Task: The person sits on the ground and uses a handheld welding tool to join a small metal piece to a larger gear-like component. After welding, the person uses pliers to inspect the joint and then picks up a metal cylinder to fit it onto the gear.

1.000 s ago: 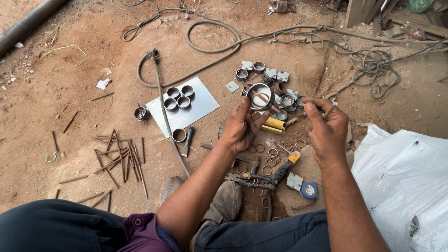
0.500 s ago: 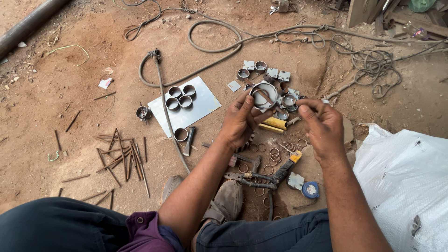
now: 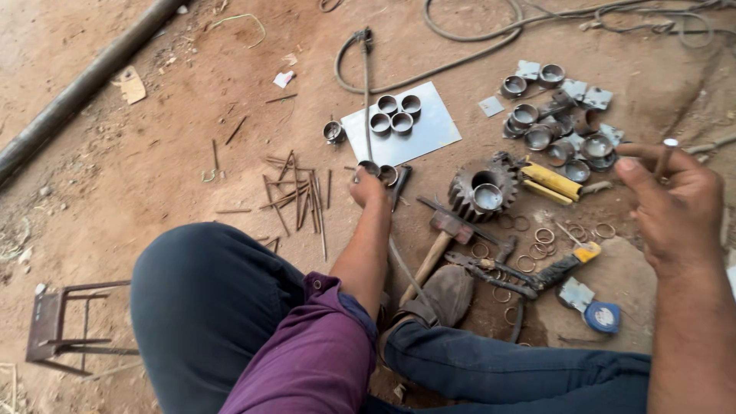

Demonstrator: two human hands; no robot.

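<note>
Left hand (image 3: pixel 368 188) reaches short grey metal ring (image 3: pixel 369 167), centre frame; fingers' closure unclear.
I keep right hand (image 3: pixel 675 203) pinching thin metal pin (image 3: pixel 665 157) steady, far right.

This is an open-air metalworking spot, a rough workshop laid out on a bare dirt floor (image 3: pixel 153 153). Short steel rings (image 3: pixel 395 113) sit on a flat metal sheet (image 3: pixel 429 126), with more rings and small plates (image 3: pixel 563 123) beside them. A toothed gear (image 3: pixel 481 188), a hammer (image 3: pixel 441 238), a tape measure (image 3: pixel 602 316), scattered rusty rods (image 3: pixel 295 195), welding cables (image 3: pixel 460 46) and a long pipe (image 3: pixel 77 84) lie around.
</note>
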